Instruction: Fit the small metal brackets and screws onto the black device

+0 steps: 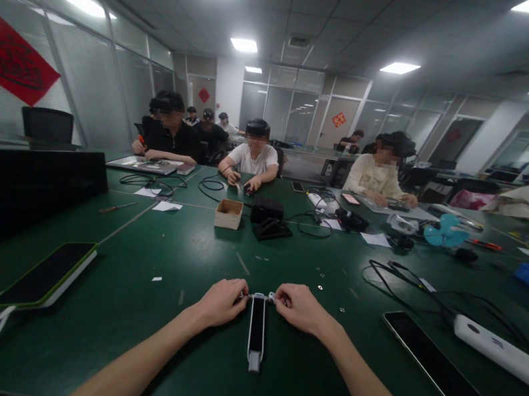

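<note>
A slim black device with a white casing (257, 332) lies lengthwise on the green workbench (176, 359), directly in front of me. My left hand (221, 302) and my right hand (299, 308) come in from either side. Both pinch its far end, where a small white-and-metal fitting (259, 297) shows between my fingertips. My fingers hide most of that fitting, so its exact shape cannot be made out. Several tiny metal rings (320, 288) lie scattered on the bench beyond my right hand.
A black tablet (46, 274) lies to my left. A dark-screened slab (434, 363) and a white power strip (497, 354) with black cables lie to my right. Ahead stand a small cardboard box (228, 213) and black equipment. Several people sit working across the bench.
</note>
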The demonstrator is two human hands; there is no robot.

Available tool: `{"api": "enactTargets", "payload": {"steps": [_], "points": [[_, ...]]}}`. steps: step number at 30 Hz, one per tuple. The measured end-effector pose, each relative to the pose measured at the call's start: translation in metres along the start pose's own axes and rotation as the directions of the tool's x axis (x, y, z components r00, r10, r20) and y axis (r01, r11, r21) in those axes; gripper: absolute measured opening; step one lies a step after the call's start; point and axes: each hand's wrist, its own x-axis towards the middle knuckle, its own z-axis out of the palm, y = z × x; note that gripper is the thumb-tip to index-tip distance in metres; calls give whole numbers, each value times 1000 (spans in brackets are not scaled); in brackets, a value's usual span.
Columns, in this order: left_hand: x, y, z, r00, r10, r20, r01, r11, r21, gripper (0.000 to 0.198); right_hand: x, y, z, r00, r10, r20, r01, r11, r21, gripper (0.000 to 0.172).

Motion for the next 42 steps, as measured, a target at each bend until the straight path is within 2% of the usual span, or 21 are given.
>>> {"api": "enactTargets", "payload": {"steps": [6, 12, 19, 24, 30, 33, 37, 42], "points": [[1, -4, 5, 1000, 3, -6, -2, 999, 52, 13, -1, 0, -3, 1000, 0, 19, 2, 995, -96, 12], [1, -2, 3, 1000, -7, -11, 8, 1000, 25, 14, 1, -1, 1, 999, 45, 11, -45, 998, -36, 14], [0, 1, -1, 1000, -24, 4, 24, 999, 39, 12, 5, 0, 8, 1000, 30, -8, -30, 1000, -9, 18], [1, -2, 3, 999, -35, -10, 36, 998, 50, 10, 5, -1, 11, 999, 5, -44, -4, 1000, 4, 18], [2, -5, 6, 999, -25, -25, 26, 999, 47, 10, 5, -6, 17, 999, -43, -28, 44, 998, 51, 15], [2, -5, 6, 999, -29, -17, 30, 998, 52, 10, 5, -8, 15, 996, -82, -47, 82, 997, 1, 13], [2, -5, 7, 999, -18, -27, 19, 999, 47, 11, 3, -7, 6, 992, -73, -108, 64, 995, -80, 10], [2, -4, 7, 1000, -29, -11, 30, 998, 48, 12, 2, -6, 2, 991, -97, -88, 88, 991, -98, 10]]}}
